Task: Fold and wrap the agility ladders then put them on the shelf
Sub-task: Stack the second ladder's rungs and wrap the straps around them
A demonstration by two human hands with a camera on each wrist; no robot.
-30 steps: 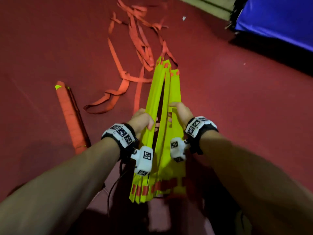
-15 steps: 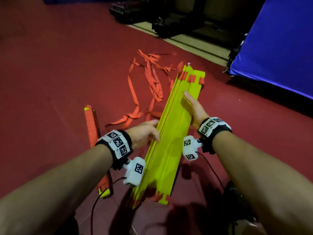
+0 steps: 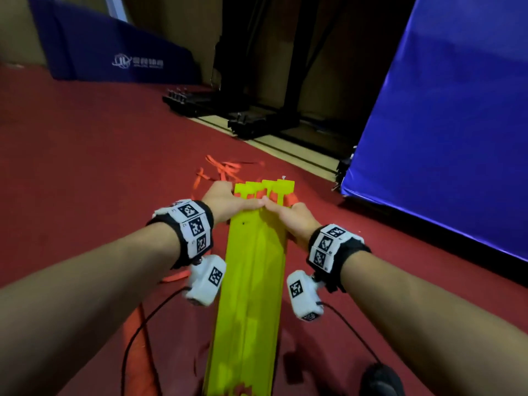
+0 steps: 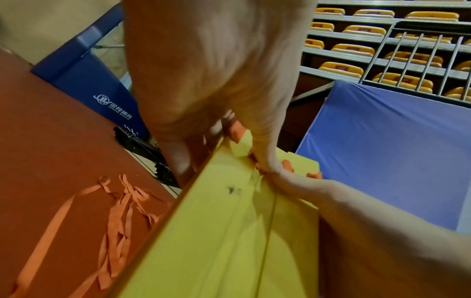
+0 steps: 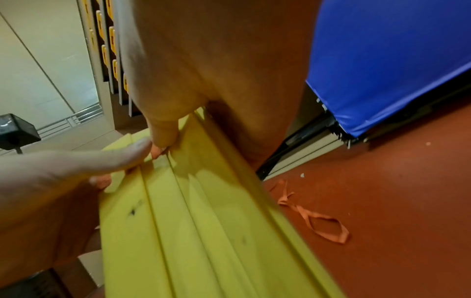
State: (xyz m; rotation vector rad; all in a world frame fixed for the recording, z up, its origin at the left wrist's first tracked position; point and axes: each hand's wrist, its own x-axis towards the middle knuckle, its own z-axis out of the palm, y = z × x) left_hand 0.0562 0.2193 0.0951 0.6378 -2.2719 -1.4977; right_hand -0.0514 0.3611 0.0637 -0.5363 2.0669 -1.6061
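— Rungs (image 3: 251,281) all stacked flat, yellow, one long bundle running straight away from the person, near end low by the legs, far end up at the hands.

— Where are the hands exactly?

— Both at the far end. Left hand (image 3: 228,202) on the left edge, right hand (image 3: 288,217) on the right edge, thumbs laid over the top face and nearly meeting in the middle. In the left wrist view the fingers go down under the left edge, so that one clamps the stack. Right one looks the same, thumb on top, palm against the right edge; its fingers underneath I can't see.

— And the straps?

— Orange webbing (image 3: 225,168) lies loose on the red floor (image 3: 85,167), just past the far end and a little left. More trails by the near left side.

— So the wrap comes from there?

— I'd judge so. The bundle's long axis points right at that pile, and the left hand sits nearer to it. The right could hold the stack squeezed while the left reaches out for a strap.

— Shelf?

— Can't pick one out. Blue mat (image 3: 443,124) stands far right.
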